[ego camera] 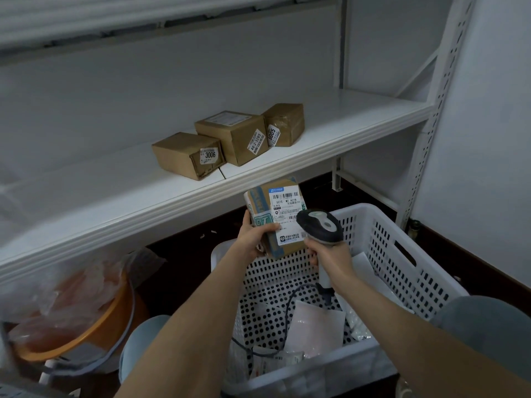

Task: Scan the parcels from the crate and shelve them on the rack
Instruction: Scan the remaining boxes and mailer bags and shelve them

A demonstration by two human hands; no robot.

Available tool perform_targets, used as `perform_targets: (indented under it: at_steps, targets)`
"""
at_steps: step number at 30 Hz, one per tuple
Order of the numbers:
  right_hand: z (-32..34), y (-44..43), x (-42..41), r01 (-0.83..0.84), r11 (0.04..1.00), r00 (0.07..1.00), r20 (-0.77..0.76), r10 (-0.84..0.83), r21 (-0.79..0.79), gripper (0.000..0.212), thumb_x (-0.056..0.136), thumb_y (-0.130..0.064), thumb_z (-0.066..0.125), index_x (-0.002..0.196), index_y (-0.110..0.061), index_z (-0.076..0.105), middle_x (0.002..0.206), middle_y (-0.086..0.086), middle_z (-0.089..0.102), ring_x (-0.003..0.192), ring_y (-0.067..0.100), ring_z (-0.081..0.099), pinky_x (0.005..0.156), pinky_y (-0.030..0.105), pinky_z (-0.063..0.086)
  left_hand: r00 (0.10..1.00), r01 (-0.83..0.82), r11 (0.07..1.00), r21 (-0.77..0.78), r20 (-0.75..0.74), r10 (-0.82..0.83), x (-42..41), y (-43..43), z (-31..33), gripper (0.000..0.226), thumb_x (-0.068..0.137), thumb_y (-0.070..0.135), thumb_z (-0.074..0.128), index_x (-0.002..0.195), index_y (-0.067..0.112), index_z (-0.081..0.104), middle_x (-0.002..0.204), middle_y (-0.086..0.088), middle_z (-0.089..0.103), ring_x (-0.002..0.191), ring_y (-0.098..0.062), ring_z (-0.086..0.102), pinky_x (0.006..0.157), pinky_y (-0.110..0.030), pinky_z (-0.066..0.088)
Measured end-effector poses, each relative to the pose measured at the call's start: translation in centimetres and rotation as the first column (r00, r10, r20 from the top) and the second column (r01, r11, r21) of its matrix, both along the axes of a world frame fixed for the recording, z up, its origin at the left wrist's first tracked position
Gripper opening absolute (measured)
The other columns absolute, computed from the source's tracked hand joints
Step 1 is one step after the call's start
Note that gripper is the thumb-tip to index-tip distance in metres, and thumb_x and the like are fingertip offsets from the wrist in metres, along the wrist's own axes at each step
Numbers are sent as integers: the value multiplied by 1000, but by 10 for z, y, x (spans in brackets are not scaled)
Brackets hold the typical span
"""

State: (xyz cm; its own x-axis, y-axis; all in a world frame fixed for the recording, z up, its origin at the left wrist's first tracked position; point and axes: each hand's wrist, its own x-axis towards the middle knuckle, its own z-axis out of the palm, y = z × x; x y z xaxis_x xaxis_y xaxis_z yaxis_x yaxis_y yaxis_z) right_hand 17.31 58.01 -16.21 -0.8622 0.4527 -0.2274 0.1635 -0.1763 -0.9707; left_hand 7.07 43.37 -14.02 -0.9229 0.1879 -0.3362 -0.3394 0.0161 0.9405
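Observation:
My left hand (254, 234) grips a small cardboard parcel (283, 206) with a white shipping label, held upright above the white perforated crate (402, 254). In my right hand (330, 255) is a black and grey barcode scanner (320, 226), its head right against the parcel's label. The scanner's cable runs down into the crate. Three brown labelled boxes stand side by side on the white rack shelf (359, 122): one marked 3006 (186, 155), a taller middle one (232, 136), and one marked 3005 (284, 123). Several flat bagged parcels (313, 328) lie in the crate.
An orange tub (86, 326) lined with crumpled clear plastic sits on the floor at the lower left under the shelf. A perforated white rack upright (431, 133) stands at the right. Another shelf runs overhead. The floor is dark.

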Motion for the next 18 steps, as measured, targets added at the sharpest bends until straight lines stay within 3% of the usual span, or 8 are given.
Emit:
perform_targets:
  at_steps: [3,5,8,11,15,18]
  targets:
    - [12,13,-6,105,994,994,-14,-106,-25,19,80,-21,78,88,-21,61,76,-2,62,72,14,59,84,39,54,998,66,997,-30,14,-66,-2,1,10,65,73,12,80,119,37,41,122,-3,61,110,-29,57,82,-58,50]
    - [28,23,-9,141,988,988,-57,-144,-56,24,80,-19,78,99,-17,65,92,4,68,85,19,62,94,46,52,995,95,995,-14,36,-95,-3,1,22,63,75,14,79,124,32,45,125,-7,61,112,-31,57,85,-64,48]
    - [47,33,-11,177,983,981,-70,-180,-48,44,82,-19,77,121,-4,63,117,12,65,100,22,57,91,35,48,987,160,986,-40,43,-158,-2,0,34,78,71,14,82,135,32,41,120,-7,64,108,-31,62,79,-58,53]
    - [69,40,-12,167,982,979,-102,-176,-89,52,81,-21,78,126,-1,60,125,14,63,110,26,58,94,36,47,981,193,981,6,-16,-193,-4,6,64,77,69,9,82,133,31,45,115,-8,68,102,-32,65,76,-55,55]
    - [111,41,-19,111,982,967,-210,-142,-154,55,82,-13,77,131,1,54,133,13,57,125,31,50,104,38,40,967,179,984,-4,-184,-176,-8,14,121,69,70,6,81,123,37,50,114,-1,69,105,-26,64,84,-57,53]
    - [153,35,-23,79,976,945,-296,-138,-202,56,80,-13,78,130,-3,55,128,11,58,122,30,53,104,40,42,944,160,987,24,-297,-146,-11,15,174,70,70,6,80,126,36,49,114,0,69,105,-25,65,83,-58,53]
